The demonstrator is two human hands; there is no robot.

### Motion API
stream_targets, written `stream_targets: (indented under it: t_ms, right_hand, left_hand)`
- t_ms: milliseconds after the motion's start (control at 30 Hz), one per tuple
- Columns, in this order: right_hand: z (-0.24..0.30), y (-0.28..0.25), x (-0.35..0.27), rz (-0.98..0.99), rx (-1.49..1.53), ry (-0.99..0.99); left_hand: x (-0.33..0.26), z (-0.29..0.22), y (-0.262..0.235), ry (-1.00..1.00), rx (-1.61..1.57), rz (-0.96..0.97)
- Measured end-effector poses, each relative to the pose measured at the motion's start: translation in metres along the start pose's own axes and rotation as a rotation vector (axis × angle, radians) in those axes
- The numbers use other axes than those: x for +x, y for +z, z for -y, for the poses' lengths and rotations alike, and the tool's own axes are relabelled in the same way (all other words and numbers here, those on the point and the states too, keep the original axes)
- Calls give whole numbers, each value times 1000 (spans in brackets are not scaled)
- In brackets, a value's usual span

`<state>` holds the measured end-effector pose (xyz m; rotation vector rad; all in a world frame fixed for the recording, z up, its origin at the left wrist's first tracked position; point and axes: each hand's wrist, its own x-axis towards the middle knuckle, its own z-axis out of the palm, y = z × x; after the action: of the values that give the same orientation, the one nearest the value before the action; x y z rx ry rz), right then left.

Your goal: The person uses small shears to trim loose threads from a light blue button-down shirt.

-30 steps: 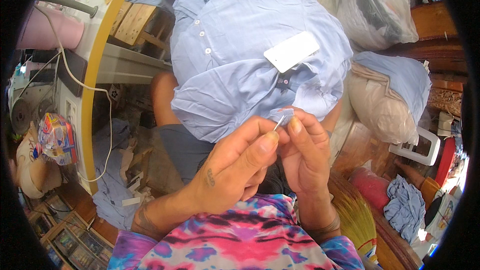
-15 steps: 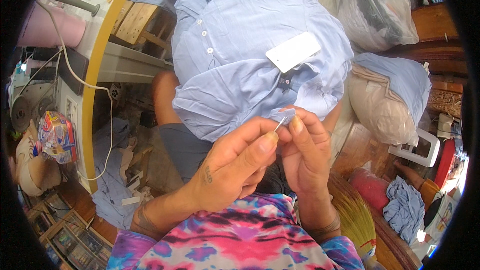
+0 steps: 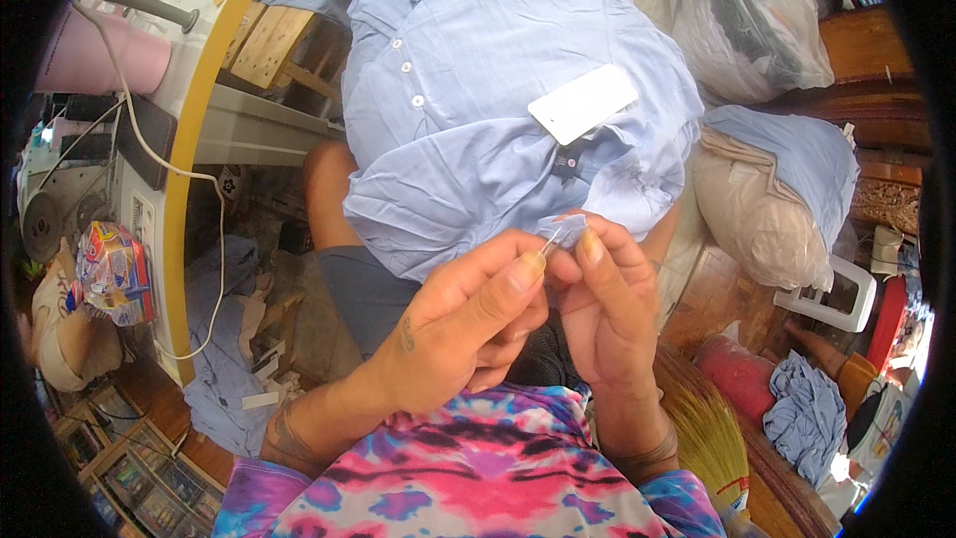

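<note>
My left hand (image 3: 453, 329) is closed, its thumb and forefinger pinching a thin, shiny metal tool (image 3: 549, 241); its handle end is hidden in the fingers. The tool's tip touches a small light-blue piece of fabric (image 3: 570, 230), pinched between the thumb and fingers of my right hand (image 3: 609, 314). Both hands meet just in front of a light-blue garment (image 3: 508, 60) heaped across my lap. Small white buttons (image 3: 406, 67) run down its left part. On its right part lies a blank-looking white tag (image 3: 583, 103), close to the collar.
A yellow-edged sewing table (image 3: 214, 70) with a hanging white cable stands at my left. To the right are stuffed plastic bags (image 3: 749, 25), a folded blue cloth (image 3: 792, 154) on one of them, and a straw broom (image 3: 705, 428). A person's leg shows at far left.
My left hand has drawn back slightly to the left with the metal tool, showing more of the fabric piece. My right hand has barely moved.
</note>
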<state>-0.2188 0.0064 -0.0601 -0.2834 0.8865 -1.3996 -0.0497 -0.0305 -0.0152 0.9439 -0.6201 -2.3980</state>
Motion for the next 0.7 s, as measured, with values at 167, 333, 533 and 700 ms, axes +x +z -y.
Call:
stream_targets:
  t_ms: [167,333,533,700]
  right_hand:
    - [-3,-5,1,11,-79,-68]
    - [5,-7,3,147,-411,-255]
    - [11,-6,1,55,-882,-611]
    - [5,-15,-1,25,-1204,-964]
  left_hand:
    - [-4,0,-4,38,-14,-8]
    - [14,-1,-10,399,423,-254]
    - [23,0,-32,815,1081,-208]
    - [10,9,-15,374,369,-293]
